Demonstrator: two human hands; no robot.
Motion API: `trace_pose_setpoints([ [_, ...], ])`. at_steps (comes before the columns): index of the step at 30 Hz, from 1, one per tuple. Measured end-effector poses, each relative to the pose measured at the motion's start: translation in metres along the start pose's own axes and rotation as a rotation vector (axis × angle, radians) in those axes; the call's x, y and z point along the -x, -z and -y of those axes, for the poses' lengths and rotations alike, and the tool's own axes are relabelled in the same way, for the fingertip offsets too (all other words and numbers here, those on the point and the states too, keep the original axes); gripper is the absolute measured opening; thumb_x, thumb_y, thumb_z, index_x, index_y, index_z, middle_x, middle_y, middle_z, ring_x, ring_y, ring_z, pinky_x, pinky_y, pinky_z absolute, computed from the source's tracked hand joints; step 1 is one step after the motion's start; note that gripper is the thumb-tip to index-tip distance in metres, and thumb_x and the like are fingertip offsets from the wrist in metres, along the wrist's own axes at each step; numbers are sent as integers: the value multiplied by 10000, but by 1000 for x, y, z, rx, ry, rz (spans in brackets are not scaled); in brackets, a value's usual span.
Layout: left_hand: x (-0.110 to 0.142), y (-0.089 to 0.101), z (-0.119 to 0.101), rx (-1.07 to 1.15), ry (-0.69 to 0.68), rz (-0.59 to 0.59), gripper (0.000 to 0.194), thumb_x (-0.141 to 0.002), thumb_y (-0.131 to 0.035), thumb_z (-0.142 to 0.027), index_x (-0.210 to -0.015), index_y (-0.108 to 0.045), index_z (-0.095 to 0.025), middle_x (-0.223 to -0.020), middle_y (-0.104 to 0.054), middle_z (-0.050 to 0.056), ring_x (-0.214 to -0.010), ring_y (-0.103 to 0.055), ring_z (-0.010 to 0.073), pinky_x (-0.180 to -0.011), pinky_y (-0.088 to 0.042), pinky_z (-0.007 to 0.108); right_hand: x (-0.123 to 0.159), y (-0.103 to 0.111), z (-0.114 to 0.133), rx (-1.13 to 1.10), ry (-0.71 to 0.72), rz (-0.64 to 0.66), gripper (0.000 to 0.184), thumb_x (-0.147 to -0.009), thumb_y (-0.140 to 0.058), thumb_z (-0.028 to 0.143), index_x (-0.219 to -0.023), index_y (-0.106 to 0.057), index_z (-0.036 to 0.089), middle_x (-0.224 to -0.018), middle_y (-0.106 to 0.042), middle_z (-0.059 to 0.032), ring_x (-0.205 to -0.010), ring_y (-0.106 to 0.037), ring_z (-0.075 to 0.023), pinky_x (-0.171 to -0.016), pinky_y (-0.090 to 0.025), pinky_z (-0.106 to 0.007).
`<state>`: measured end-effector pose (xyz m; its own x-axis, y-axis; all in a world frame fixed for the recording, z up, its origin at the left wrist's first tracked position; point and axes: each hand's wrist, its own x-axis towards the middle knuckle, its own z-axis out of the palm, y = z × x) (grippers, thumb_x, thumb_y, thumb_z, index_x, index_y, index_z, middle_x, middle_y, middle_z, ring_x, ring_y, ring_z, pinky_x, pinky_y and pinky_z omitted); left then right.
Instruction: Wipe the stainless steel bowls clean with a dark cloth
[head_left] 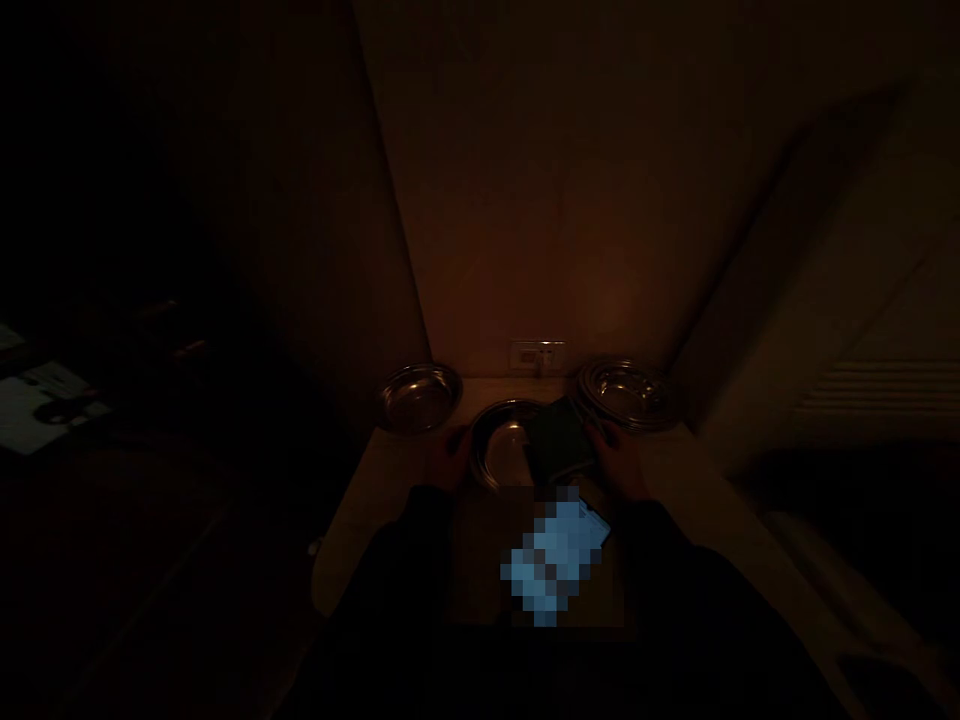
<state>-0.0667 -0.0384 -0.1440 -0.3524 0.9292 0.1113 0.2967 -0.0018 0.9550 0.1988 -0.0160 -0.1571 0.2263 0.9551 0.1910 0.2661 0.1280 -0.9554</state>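
Note:
The scene is very dark. My left hand [448,458] is closed at the left rim of a shiny metal bowl [489,448] in the middle of the table; its fingers are hard to make out. At the bowl's right side, my right hand [622,460] is closed on a dark green cloth [561,440], which covers the right part of the bowl. A lit phone [559,555], blurred out, lies just in front of the bowl, between my forearms.
Another metal bowl [420,398] stands at the table's back left corner. Stacked metal bowls [628,392] stand at the back right. A wall socket [538,355] sits just above the wooden table [367,510]. Pale things [49,405] show at far left.

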Motion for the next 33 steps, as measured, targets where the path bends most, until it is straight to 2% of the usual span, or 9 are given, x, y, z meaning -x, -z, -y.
trace_pose_setpoints([
  [14,2,3,2,-11,-14,-9,266,-747,-580,-349,-850,-710,-141,-901,-735,95,-897,-663,240,-847,-500,367,-1,0,0,11,20,-17,503,-720,-567,581,-940,-695,148,-926,-717,-104,-854,-629,-264,-730,-484,-366],
  [23,12,5,-2,9,5,-13,295,-739,-590,-353,-883,-700,-120,-964,-725,133,-944,-660,264,-858,-502,391,4,1,9,4,27,-1,496,-717,-567,573,-928,-699,144,-910,-718,-105,-853,-633,-265,-741,-486,-368],
  [33,11,3,2,70,0,16,353,-753,-588,-397,-955,-676,-121,-985,-718,121,-956,-656,242,-881,-495,390,9,4,14,55,15,9,501,-723,-566,570,-973,-697,156,-959,-717,-107,-894,-631,-277,-771,-489,-393],
])
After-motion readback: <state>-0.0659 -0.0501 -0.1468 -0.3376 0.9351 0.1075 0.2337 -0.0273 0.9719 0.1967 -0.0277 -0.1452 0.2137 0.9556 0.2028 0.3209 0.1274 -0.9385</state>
